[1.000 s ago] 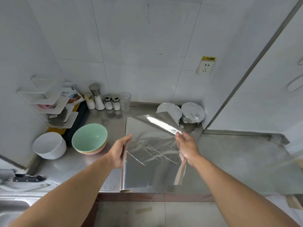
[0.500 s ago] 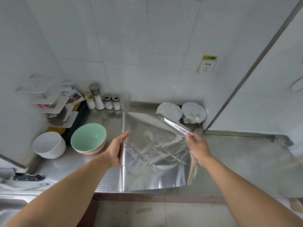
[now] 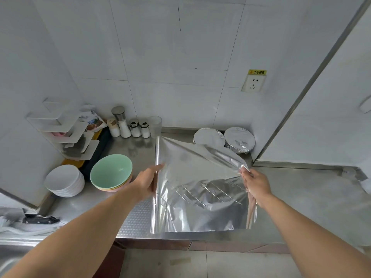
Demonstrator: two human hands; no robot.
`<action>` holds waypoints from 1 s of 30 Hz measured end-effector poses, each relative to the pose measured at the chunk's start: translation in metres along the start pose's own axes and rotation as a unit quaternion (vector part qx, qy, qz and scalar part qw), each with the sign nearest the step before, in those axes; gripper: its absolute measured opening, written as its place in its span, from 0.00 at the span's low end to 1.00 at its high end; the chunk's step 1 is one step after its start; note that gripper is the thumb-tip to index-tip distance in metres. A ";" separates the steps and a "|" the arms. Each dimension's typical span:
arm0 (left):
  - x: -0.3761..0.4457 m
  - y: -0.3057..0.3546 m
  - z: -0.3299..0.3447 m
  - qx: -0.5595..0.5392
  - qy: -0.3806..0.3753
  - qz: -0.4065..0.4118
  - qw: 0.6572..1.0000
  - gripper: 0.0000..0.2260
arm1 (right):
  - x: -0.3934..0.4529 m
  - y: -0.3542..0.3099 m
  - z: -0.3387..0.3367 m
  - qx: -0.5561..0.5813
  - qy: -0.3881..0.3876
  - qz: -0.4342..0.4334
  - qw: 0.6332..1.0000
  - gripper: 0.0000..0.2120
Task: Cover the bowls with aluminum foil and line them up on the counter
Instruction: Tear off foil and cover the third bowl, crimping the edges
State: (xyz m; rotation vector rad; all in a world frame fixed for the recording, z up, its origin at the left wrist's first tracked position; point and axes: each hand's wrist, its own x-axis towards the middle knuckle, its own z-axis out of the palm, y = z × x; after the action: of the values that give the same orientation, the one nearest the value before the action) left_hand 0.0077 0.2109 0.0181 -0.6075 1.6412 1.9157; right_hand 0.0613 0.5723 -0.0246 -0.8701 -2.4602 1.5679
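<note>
Counter (image 3: 301,197): both grips pinch foil sheet (image 3: 200,177).

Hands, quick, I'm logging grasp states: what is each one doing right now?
Left hand: holds the foil roll against the counter.
Right hand: pinches the edge of the pulled-out foil sheet.

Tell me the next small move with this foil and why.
Probably tear the sheet off: the left hand holds the roll while the right hand pinches the pulled-out foil, which already looks wide enough for a bowl. Two covered bowls stand at the back; the green stack is still bare.
</note>
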 end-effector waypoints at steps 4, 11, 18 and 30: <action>0.004 0.009 0.002 0.118 0.053 0.086 0.988 0.09 | 0.000 0.007 0.005 -0.030 0.015 0.079 0.996 0.30; -0.013 0.024 0.013 0.260 -0.029 0.166 0.951 0.14 | -0.008 -0.101 0.051 -0.112 -0.088 -0.163 0.976 0.40; -0.026 0.033 0.012 0.305 -0.057 0.216 0.926 0.19 | -0.028 -0.199 0.087 -0.173 -0.259 -0.273 0.910 0.35; -0.048 0.056 0.022 0.189 0.016 0.252 0.949 0.21 | -0.050 -0.203 0.103 -0.017 -0.300 -0.301 0.905 0.27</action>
State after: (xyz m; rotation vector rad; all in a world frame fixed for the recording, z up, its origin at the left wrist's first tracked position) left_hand 0.0073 0.2211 0.0940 -0.0603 2.2726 1.8345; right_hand -0.0189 0.4019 0.1127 0.4488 -2.7225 1.6957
